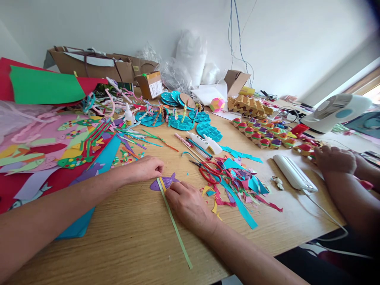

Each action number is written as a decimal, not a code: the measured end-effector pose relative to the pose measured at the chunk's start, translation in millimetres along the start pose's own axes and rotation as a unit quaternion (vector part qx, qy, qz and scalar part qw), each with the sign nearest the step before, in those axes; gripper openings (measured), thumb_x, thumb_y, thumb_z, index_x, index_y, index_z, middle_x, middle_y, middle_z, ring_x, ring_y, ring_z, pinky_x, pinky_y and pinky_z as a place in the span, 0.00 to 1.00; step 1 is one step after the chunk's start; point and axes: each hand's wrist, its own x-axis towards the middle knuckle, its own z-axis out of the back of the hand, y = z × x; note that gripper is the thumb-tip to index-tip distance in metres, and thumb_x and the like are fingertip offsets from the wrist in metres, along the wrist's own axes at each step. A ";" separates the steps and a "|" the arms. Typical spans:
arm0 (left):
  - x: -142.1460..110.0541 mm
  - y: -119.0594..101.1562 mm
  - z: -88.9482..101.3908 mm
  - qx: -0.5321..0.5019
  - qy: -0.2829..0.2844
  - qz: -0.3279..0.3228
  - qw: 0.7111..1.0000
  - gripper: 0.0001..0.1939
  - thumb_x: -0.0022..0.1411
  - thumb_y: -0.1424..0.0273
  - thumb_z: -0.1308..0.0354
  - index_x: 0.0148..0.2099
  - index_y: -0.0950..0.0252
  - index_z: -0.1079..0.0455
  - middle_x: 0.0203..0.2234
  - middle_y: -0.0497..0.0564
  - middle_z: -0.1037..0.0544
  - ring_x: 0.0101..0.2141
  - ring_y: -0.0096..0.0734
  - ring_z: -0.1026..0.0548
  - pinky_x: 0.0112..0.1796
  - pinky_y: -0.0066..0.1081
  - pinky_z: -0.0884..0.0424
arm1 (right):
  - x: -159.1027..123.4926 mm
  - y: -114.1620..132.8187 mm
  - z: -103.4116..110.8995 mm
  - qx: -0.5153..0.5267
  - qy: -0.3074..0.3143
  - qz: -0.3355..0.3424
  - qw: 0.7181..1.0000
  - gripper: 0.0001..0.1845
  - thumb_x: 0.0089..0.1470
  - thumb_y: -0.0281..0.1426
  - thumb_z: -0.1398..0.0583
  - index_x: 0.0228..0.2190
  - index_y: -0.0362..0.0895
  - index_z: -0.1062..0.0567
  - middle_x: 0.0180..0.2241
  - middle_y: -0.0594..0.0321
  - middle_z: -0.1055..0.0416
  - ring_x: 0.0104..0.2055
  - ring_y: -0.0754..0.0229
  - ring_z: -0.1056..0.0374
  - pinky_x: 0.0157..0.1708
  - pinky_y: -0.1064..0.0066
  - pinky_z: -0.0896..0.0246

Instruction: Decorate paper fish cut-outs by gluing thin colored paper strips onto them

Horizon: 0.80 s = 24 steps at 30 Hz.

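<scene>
A purple paper fish [155, 185] with drawn fins lies flat on the table between my hands. Across it run a long pale green paper strip [175, 225] and a short yellow paper strip [162, 185]. My left hand [148, 167] is closed, its fingertips pinched at the upper end of the strips, just above the fish. From the other side, my right hand [188, 204] has its fingers curled together at the yellow strip's lower part, covering some of the fish's tail side. The green strip's free end trails toward the table's front edge.
Red-handled scissors [210, 172] and a heap of paper scraps [240, 178] lie to the right, with glue bottles [204, 142] behind. Blue card folders [80, 221] with paper fish are at left. A co-worker's hands [335, 160] work beside a white power bank [293, 173].
</scene>
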 end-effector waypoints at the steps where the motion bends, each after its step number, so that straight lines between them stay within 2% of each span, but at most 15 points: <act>1: -0.1 -0.5 0.1 -0.001 -0.001 0.000 1.000 0.04 0.48 0.75 0.48 0.25 0.64 0.32 0.18 0.44 0.31 0.23 0.27 0.34 0.23 0.23 0.44 | -0.2 0.1 -0.1 0.000 -0.002 0.001 1.000 0.05 0.55 0.25 0.46 0.30 0.43 0.31 0.32 0.62 0.32 0.33 0.62 0.38 0.31 0.72 0.46; 5: 0.2 -1.0 -0.8 -0.004 -0.003 -0.002 1.000 0.05 0.47 0.75 0.49 0.28 0.64 0.33 0.19 0.43 0.32 0.24 0.27 0.34 0.22 0.23 0.45 | -1.3 0.6 -0.3 0.001 -0.012 0.005 1.000 0.05 0.55 0.24 0.46 0.30 0.43 0.31 0.32 0.62 0.32 0.33 0.61 0.39 0.31 0.72 0.46; 17: 3.1 3.3 -0.9 0.005 0.016 -0.019 1.000 0.06 0.48 0.75 0.49 0.25 0.65 0.31 0.20 0.45 0.29 0.25 0.27 0.33 0.23 0.24 0.44 | -8.6 2.1 3.4 0.006 0.005 0.021 1.000 0.05 0.55 0.24 0.46 0.30 0.43 0.30 0.31 0.61 0.32 0.33 0.60 0.38 0.32 0.72 0.46; 24: 2.8 14.5 -1.2 -0.016 0.029 -0.055 0.998 0.06 0.49 0.74 0.50 0.27 0.64 0.31 0.23 0.45 0.28 0.26 0.27 0.31 0.25 0.23 0.42 | -5.4 -3.9 12.4 0.149 -0.001 -0.054 0.987 0.09 0.57 0.24 0.49 0.32 0.41 0.29 0.32 0.61 0.29 0.34 0.64 0.34 0.33 0.76 0.44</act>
